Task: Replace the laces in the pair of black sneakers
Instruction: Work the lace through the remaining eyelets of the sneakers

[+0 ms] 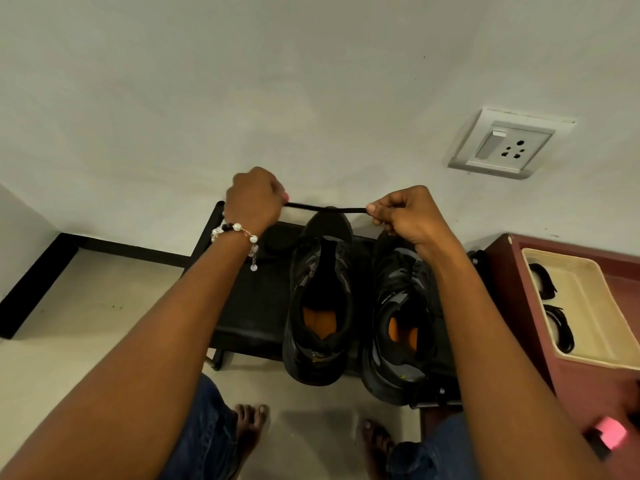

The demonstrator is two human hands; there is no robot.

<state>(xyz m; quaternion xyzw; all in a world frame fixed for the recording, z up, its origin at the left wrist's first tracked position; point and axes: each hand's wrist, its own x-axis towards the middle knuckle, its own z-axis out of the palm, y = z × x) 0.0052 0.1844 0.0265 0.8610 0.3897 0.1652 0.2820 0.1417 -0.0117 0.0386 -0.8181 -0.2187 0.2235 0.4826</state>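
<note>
Two black sneakers with orange insoles stand side by side on a low black stand [249,306], toes toward the wall. The left sneaker [320,299] shows no lace over its tongue. The right sneaker [401,320] is partly hidden under my right forearm. A black lace [325,208] is stretched taut and level above the toes. My left hand [254,199], with a bead bracelet on its wrist, grips one end. My right hand [401,211] pinches the other end.
A beige tray [585,299] holding coiled black laces [557,327] sits on a maroon box [581,386] at the right. A wall socket [509,145] is up on the white wall. My bare feet [249,427] stand on the floor below the stand.
</note>
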